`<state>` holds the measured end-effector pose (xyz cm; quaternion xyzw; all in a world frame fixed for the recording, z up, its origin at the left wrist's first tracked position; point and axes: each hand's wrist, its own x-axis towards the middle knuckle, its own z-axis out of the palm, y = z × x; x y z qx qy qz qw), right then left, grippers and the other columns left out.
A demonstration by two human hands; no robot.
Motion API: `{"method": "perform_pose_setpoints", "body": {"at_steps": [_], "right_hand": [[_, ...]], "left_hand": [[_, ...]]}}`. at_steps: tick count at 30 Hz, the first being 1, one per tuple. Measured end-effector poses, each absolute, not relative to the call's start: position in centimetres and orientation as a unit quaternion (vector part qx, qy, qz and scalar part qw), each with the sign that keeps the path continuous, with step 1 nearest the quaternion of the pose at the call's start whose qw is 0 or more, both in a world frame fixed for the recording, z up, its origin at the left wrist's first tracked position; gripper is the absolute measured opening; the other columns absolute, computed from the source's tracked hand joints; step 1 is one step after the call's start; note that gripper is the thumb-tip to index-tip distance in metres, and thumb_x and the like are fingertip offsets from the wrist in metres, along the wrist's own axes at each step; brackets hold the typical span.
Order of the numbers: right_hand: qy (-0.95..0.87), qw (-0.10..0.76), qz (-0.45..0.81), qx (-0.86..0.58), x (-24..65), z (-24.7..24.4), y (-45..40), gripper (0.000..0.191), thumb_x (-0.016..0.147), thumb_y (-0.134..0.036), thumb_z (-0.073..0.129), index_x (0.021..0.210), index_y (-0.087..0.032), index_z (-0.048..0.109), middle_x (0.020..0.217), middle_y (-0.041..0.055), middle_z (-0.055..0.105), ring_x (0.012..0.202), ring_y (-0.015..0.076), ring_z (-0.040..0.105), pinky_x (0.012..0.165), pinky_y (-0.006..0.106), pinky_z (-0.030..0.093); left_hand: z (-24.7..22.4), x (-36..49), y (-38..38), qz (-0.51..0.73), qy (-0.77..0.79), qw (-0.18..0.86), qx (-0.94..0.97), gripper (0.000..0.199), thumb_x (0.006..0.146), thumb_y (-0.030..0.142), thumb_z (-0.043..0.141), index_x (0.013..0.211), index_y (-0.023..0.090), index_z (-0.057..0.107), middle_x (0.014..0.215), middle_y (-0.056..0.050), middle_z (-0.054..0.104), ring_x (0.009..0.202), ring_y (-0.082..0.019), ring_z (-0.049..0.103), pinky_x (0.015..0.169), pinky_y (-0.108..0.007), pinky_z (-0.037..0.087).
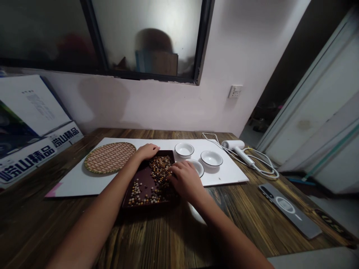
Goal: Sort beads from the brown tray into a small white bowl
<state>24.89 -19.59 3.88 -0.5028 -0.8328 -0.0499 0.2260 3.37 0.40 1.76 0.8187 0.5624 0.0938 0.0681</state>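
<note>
A shallow dark red tray [143, 173] holds many small round beads [160, 168] in brown, yellow and whitish tones. Most of them lie along its right side, with paler ones toward the near edge. My left hand [148, 151] is closed on the tray's far left rim. Over the right side of the tray, my right hand [186, 179] has its fingers bent down among the beads; whatever is between the fingertips is hidden. Beside that hand is a white dark-rimmed bowl [198, 167], partly covered by it. Two similar bowls, a far bowl [184, 150] and a right bowl [211, 159], stand behind.
A woven oval mat [110, 157] lies left of the tray on a white board [81, 186]. At right are a white hair dryer [238, 151] with its looped cord and a grey phone [290, 211]. A printed box [36, 123] stands at the left.
</note>
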Motion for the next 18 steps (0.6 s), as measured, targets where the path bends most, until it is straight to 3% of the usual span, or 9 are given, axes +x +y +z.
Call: {"method": "perform_pose_setpoints", "body": {"at_steps": [3,6,11,18], "right_hand": [[-0.879,0.168,0.041,-0.444,24.7,3.3,-19.6,0.015,0.09,-0.035,0.072,0.099,-0.023,0.075,0.1,0.0024,0.073,0.101,0.0205,0.059,0.097,0.035,0.034],[-0.884,0.127,0.091,-0.44,24.7,2.7,-19.5,0.017,0.083,-0.031,0.078,0.099,-0.024,0.078,0.098,0.0014,0.074,0.103,0.0207,0.06,0.097,0.035,0.034],[-0.879,0.093,0.113,-0.454,24.6,3.0,-19.4,0.018,0.084,-0.02,0.072,0.098,-0.026,0.081,0.097,0.003,0.075,0.104,0.0218,0.059,0.095,0.034,0.035],[-0.884,0.071,0.096,-0.453,24.3,3.5,-19.6,0.018,0.087,-0.017,0.064,0.092,-0.024,0.08,0.086,0.0045,0.075,0.094,0.0215,0.062,0.088,0.033,0.037]], "left_hand": [[1.7,3.3,0.5,0.095,0.561,0.06,0.82,0.051,0.097,0.049,0.033,0.091,0.021,0.076,0.111,-0.011,0.076,0.097,-0.025,0.067,0.079,-0.031,0.045],[1.6,3.3,0.6,0.091,0.561,0.058,0.821,0.051,0.097,0.049,0.033,0.088,0.022,0.075,0.107,-0.01,0.076,0.094,-0.025,0.067,0.077,-0.031,0.045],[1.5,3.2,0.6,0.091,0.562,0.055,0.82,0.051,0.097,0.049,0.032,0.087,0.022,0.074,0.109,-0.011,0.076,0.096,-0.025,0.067,0.078,-0.031,0.045],[1.7,3.3,0.6,0.089,0.562,0.059,0.82,0.05,0.097,0.049,0.033,0.087,0.022,0.074,0.109,-0.01,0.076,0.095,-0.024,0.067,0.079,-0.031,0.045]]}}
